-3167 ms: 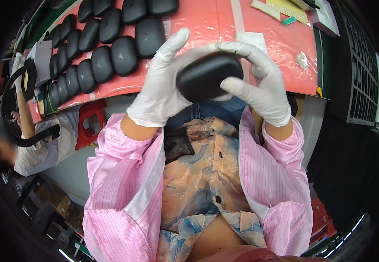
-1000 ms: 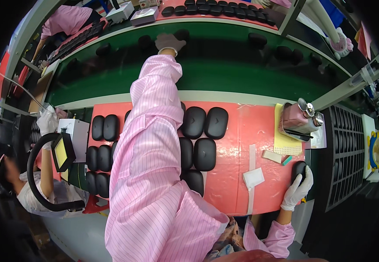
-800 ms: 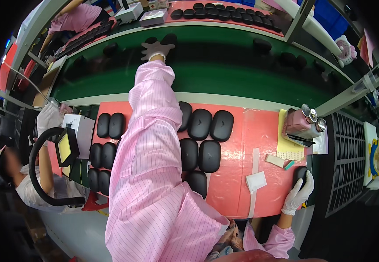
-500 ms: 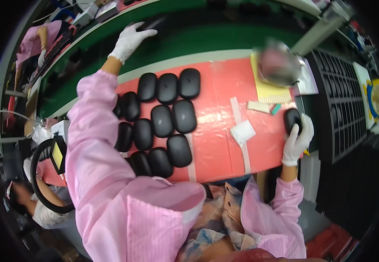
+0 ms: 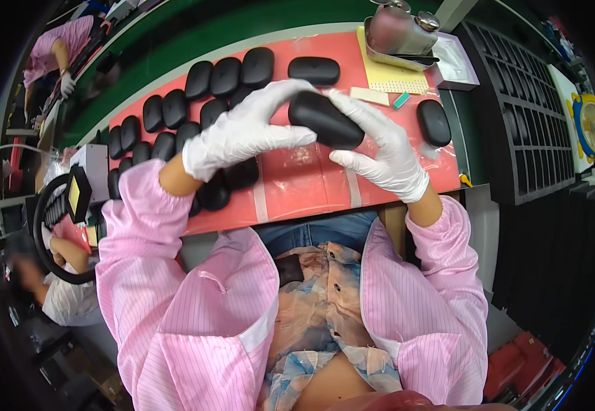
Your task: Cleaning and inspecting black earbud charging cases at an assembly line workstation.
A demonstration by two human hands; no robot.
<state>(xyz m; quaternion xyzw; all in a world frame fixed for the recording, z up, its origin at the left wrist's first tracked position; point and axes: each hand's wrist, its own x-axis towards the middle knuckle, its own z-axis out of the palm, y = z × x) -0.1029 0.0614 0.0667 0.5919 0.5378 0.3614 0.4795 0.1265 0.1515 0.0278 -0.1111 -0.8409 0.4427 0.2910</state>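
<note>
The left hand [image 5: 246, 130] has come back over the worktop [image 5: 304, 181]; its grip and that of the right hand [image 5: 386, 151] hold one black case [image 5: 325, 122] above it, underside hidden.

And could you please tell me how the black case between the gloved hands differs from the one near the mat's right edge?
The held case is raised between the left hand and right hand; the resting case lies on the red mat. The held case slants down rightward in view; the resting case runs nearly up and down. Both are black with rounded edges.
</note>
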